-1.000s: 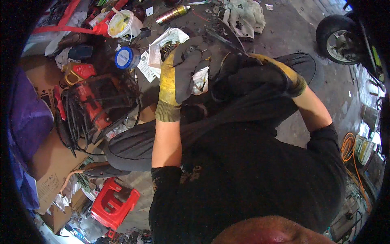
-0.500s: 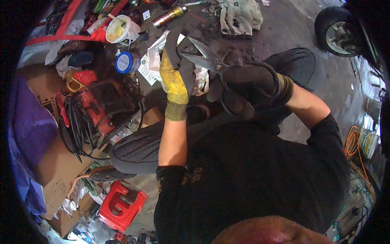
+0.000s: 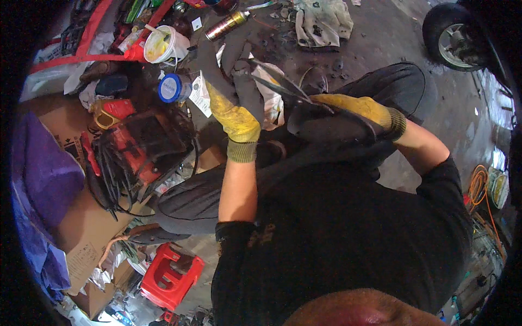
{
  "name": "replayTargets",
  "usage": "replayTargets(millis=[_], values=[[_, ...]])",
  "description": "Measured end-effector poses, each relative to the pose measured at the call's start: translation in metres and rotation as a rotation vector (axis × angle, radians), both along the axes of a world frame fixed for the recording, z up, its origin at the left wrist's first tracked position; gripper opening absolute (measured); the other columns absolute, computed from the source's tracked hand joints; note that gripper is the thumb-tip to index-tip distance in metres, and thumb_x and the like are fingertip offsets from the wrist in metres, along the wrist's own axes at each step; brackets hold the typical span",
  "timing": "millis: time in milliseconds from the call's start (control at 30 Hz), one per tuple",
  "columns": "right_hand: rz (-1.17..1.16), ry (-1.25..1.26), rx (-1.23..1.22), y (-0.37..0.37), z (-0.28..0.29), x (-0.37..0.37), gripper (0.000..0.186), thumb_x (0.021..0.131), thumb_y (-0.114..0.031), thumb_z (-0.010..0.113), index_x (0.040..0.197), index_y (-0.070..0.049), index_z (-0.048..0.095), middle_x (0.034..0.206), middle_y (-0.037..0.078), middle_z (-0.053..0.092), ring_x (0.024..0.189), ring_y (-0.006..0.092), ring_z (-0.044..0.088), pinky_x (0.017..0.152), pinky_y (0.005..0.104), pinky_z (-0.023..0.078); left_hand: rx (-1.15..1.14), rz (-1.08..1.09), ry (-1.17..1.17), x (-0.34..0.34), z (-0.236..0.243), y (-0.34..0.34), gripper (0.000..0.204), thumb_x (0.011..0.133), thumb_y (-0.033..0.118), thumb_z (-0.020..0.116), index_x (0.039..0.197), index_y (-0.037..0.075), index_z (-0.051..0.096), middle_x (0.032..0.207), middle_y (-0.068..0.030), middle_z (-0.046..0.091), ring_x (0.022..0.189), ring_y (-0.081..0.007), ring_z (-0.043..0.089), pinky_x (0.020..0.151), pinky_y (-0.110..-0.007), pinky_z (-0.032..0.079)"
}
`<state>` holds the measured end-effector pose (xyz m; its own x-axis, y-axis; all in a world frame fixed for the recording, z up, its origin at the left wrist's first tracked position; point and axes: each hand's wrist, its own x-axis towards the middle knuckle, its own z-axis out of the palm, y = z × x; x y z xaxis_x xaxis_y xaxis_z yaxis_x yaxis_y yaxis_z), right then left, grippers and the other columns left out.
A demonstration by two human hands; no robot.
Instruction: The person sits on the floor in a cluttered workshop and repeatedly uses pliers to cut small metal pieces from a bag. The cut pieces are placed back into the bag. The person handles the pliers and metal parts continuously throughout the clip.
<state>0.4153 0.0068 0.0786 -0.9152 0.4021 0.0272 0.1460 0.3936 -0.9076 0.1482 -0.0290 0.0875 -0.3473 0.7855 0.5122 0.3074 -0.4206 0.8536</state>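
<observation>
My left hand (image 3: pixel 234 111), in a yellow knit glove with a dark coating, reaches forward with its dark fingers stretched and apart. I make out nothing gripped in it. Metal shears (image 3: pixel 283 87) sit in my gloved right hand (image 3: pixel 361 111), whose fingers wrap the dark handles; the blades tilt up and left toward my left fingers. Behind and between the hands lies a crumpled pale wrapper or cloth (image 3: pixel 273 103), partly hidden. A printed paper slip (image 3: pixel 200 98) lies beside my left hand, next to a blue-lidded tub (image 3: pixel 173 88).
Beyond are a white bucket (image 3: pixel 167 44), a spray can (image 3: pixel 227 25) and a stained cloth (image 3: pixel 323 23). A red machine with black cables (image 3: pixel 136 146) stands left on cardboard, near a red plastic stool (image 3: pixel 172 277). A wheel (image 3: pixel 455 41) is far right; an orange cord (image 3: pixel 478 185) lies right.
My right hand has turned over, showing its yellow back, and the shears' blades, spread before, now appear nearly edge-on. My left hand has shifted slightly, its fingers wider apart.
</observation>
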Motion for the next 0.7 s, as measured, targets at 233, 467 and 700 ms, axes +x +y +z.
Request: replayTargets(millis=[233, 467, 700], values=[[-0.077, -0.101, 0.147, -0.009, 0.010, -0.018, 0.081, 0.091, -0.040, 0.071, 0.155, -0.003, 0.037, 0.145, 0.019, 0.056, 0.129, 0.0296, 0.061, 0.104, 0.0370, 0.050, -0.173, -0.054, -0.267, -0.001, -0.007, 0.002, 0.049, 0.103, 0.008, 0.051, 0.150, 0.003, 0.038, 0.135, -0.0186, 0.061, 0.118, -0.0318, 0.065, 0.095, -0.042, 0.058], [-0.116, 0.032, 0.176, -0.010, 0.030, -0.025, 0.081, 0.093, -0.045, 0.068, 0.155, -0.003, 0.037, 0.146, 0.021, 0.054, 0.131, 0.0322, 0.058, 0.106, 0.0382, 0.049, -0.239, -0.048, -0.174, 0.005, 0.006, 0.001, 0.049, 0.104, 0.013, 0.053, 0.150, 0.002, 0.041, 0.136, -0.0174, 0.059, 0.122, -0.0298, 0.062, 0.100, -0.043, 0.055], [-0.149, -0.038, 0.138, -0.011, 0.006, -0.036, 0.091, 0.087, -0.051, 0.072, 0.152, 0.002, 0.037, 0.143, 0.027, 0.052, 0.129, 0.0412, 0.056, 0.101, 0.0439, 0.050, -0.205, -0.028, -0.144, 0.014, -0.014, -0.001, 0.052, 0.102, 0.004, 0.054, 0.153, 0.002, 0.043, 0.138, -0.0136, 0.059, 0.118, -0.0182, 0.059, 0.101, -0.031, 0.046]])
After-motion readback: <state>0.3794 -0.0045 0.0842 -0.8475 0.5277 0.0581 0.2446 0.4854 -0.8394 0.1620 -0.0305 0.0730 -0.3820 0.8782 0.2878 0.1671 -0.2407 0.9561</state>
